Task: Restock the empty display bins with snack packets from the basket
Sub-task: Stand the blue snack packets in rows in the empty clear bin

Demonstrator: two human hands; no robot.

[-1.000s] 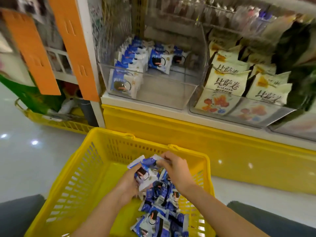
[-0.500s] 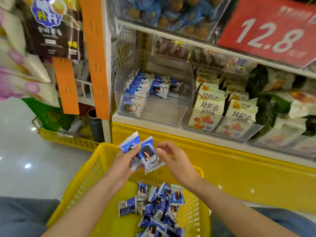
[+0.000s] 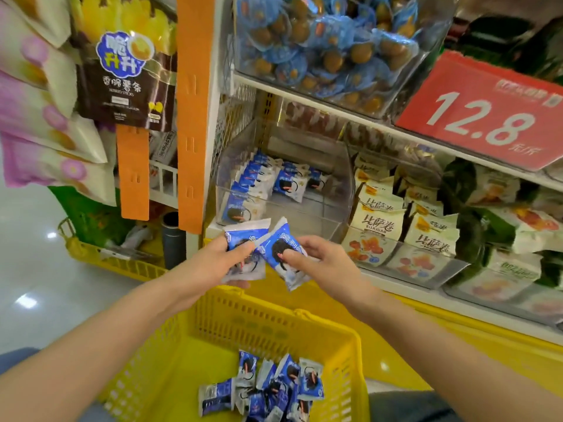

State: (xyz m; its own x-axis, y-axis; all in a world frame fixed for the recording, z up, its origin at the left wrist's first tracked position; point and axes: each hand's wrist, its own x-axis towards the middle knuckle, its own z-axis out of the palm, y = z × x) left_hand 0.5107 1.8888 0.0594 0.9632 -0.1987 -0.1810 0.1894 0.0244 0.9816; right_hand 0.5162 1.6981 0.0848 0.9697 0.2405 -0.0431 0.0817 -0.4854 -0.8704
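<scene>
My left hand (image 3: 217, 263) grips a small stack of blue-and-white snack packets (image 3: 245, 239) above the far rim of the yellow basket (image 3: 268, 315). Beside it, my right hand (image 3: 326, 263) pinches one more blue-and-white packet (image 3: 281, 251), thumb on its face. Several of the same packets (image 3: 268, 388) lie loose on the basket's floor. Just behind my hands, a clear display bin (image 3: 307, 214) on the lower shelf holds a row of these packets (image 3: 253, 184) along its left side; its right part is bare.
A neighbouring bin (image 3: 405, 263) to the right holds cream packets. Blue-wrapped snacks fill a bin (image 3: 329, 50) on the shelf above, next to a red 12.8 price sign (image 3: 484, 114). Orange hanging strips (image 3: 192, 117) and hung bags sit left. Another yellow basket (image 3: 100, 254) stands on the floor.
Both hands have risen out of the basket with packets and moved toward the clear bin. My right hand now pinches a packet it was only reaching for half a second ago.
</scene>
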